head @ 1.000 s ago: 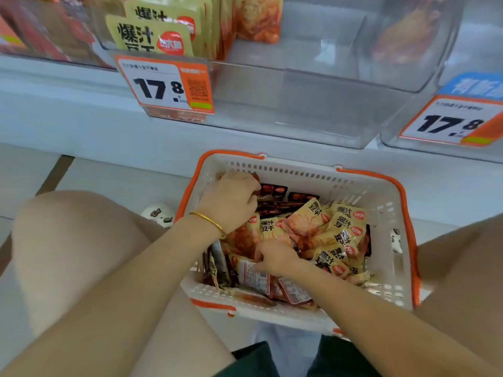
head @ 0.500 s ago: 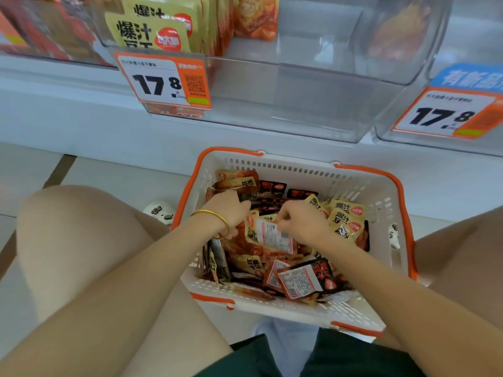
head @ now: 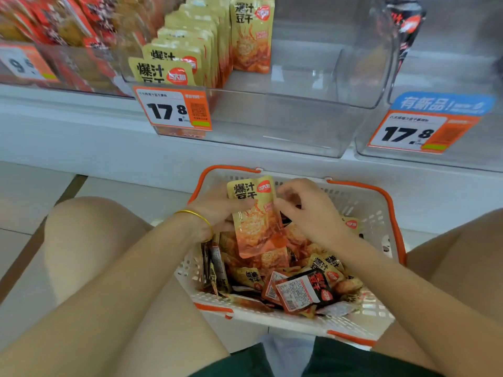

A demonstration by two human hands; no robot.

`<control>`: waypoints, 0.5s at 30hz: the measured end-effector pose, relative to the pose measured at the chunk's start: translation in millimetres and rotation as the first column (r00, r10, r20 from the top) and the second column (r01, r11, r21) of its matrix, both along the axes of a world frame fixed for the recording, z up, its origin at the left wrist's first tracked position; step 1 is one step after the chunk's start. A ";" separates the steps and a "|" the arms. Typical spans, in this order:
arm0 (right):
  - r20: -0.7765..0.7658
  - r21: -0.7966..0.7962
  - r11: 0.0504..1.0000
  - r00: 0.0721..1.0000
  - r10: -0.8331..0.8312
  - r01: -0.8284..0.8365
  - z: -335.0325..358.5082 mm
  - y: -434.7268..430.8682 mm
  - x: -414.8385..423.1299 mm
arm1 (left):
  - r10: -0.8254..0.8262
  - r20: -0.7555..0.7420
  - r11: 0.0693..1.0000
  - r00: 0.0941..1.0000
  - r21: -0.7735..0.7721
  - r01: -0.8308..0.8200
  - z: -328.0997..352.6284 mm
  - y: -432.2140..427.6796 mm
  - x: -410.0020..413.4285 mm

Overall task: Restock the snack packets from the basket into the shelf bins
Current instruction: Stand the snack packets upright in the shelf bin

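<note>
A white basket with orange rim (head: 375, 208) sits on the floor between my knees, filled with several yellow and black snack packets (head: 304, 289). My left hand (head: 217, 210) grips a yellow-orange packet (head: 255, 216) upright above the basket. My right hand (head: 310, 210) pinches the same packet's right edge. Above, a clear shelf bin (head: 285, 123) holds a row of matching yellow packets (head: 185, 55) on its left side.
A second clear bin (head: 408, 159) at right holds a black packet (head: 405, 25). Red packets fill the bin at far left (head: 68, 31). Orange price tags (head: 174, 110) hang on the bin fronts. My bare knees flank the basket on the tiled floor.
Both hands have lifted out of the heap and now hold one yellow-orange packet upright above the basket. The camera has tilted up, showing more of the shelf bins.
</note>
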State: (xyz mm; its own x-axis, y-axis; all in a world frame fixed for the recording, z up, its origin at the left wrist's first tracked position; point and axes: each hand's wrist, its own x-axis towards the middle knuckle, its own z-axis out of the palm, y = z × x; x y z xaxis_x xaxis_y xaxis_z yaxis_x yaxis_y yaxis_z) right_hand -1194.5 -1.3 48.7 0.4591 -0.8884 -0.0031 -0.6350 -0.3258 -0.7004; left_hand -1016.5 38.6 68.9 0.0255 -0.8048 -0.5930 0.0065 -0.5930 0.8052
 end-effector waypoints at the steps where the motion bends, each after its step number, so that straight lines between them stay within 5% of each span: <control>1: -0.020 0.073 0.997 1.000 0.007 -0.006 6.1 -4.8 -1.1 | -0.042 -0.021 0.999 0.999 -0.032 0.041 8.8 2.5 1.6; 5: 0.277 0.510 0.829 0.956 0.095 -0.230 39.2 -8.2 -2.2 | -0.053 -0.025 0.982 0.998 -0.184 0.047 42.2 10.5 5.8; 11: 0.516 0.473 0.804 0.853 0.080 -0.361 109.5 -17.4 6.6 | 0.028 -0.008 0.910 1.000 -0.414 -0.029 100.9 5.3 10.8; 15: 0.564 0.448 0.839 0.826 0.003 -0.309 169.6 -50.3 11.3 | 0.266 -0.014 0.760 0.964 -0.612 -0.219 138.7 -20.3 16.5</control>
